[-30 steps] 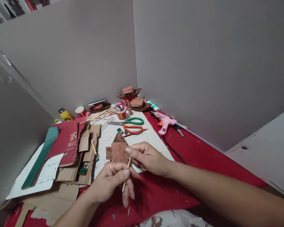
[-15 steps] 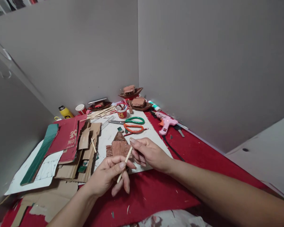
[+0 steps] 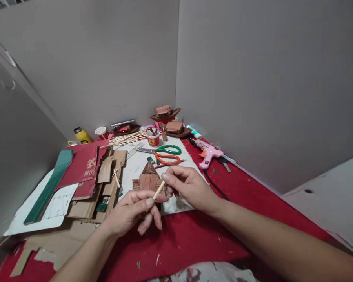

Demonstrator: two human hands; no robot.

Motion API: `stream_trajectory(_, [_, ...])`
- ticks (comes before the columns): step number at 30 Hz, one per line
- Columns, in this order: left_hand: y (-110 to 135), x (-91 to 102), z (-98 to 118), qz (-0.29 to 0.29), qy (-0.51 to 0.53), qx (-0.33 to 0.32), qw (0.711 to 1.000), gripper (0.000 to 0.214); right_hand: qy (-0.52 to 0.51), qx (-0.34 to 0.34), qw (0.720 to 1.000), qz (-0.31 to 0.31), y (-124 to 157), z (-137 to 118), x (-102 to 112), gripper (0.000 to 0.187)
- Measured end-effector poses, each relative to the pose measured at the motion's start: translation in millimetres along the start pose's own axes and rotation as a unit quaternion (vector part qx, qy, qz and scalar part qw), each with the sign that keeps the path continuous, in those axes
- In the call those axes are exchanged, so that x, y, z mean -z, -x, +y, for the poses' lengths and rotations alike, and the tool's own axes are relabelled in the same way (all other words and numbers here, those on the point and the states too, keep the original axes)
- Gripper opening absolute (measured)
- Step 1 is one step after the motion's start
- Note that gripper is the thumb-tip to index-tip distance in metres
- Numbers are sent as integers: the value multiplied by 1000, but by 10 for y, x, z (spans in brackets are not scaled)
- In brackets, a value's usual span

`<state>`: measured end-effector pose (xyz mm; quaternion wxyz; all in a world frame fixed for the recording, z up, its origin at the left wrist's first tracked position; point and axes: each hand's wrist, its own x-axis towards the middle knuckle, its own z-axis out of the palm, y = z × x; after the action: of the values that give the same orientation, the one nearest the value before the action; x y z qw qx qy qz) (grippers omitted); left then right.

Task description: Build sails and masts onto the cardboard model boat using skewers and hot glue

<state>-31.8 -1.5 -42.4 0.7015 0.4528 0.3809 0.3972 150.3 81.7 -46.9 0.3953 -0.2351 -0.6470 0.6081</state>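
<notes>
Red cloth (image 3: pixel 194 243) lies nearest. Over it, the left hand (image 3: pixel 138 205) pinches a slim pale wooden stick (image 3: pixel 159 189) low down between thumb and fingers; the right hand (image 3: pixel 186 186) grips its upper end. Just beyond, partly hidden, lies a brown pointed model (image 3: pixel 148 181); then scissors (image 3: pixel 155 151), a red-and-white paper cup (image 3: pixel 153 140) and, farthest, brown model boats (image 3: pixel 175 127).

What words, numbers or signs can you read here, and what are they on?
"NO" on the red cardboard; its edge comes right after, so the word may be cut off.
A gold sign above "NO" and a smaller line below it: too blurred to read.
"福", as far as I can tell, in gold on the red cup.
Dark mark on the yellow bottle: too small to read.
</notes>
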Motion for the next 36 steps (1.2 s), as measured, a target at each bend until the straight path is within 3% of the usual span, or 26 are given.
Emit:
stream_trajectory(6, [38, 41, 8, -43, -9, 26, 999, 35, -2, -5, 998, 57, -29, -23, 26, 42])
stream_trajectory(9, [35, 51, 21, -21, -16, 18, 999, 31, 1, -12, 997, 72, -43, -28, 42, 41])
stream_trajectory(15, [20, 20, 29, 3, -21, 5, 1000, 32, -18, 6, 1000, 16, -12, -36, 7, 39])
stream_trajectory(23, [-10, -32, -14, 61, -98, -9, 993, 35, -39, -23, 999, -29, 22, -6, -42, 37])
stream_trajectory(30, [-4, -39, -24, 110, -160, -21, 981, 31, -81, -29, 996, -19, 31, -7, -64, 29])
stream_trajectory(36, [8, -29, -5, 134, -238, -41, 961, 43, -76, 9, 997, 24, 65, -30, -67, 24])
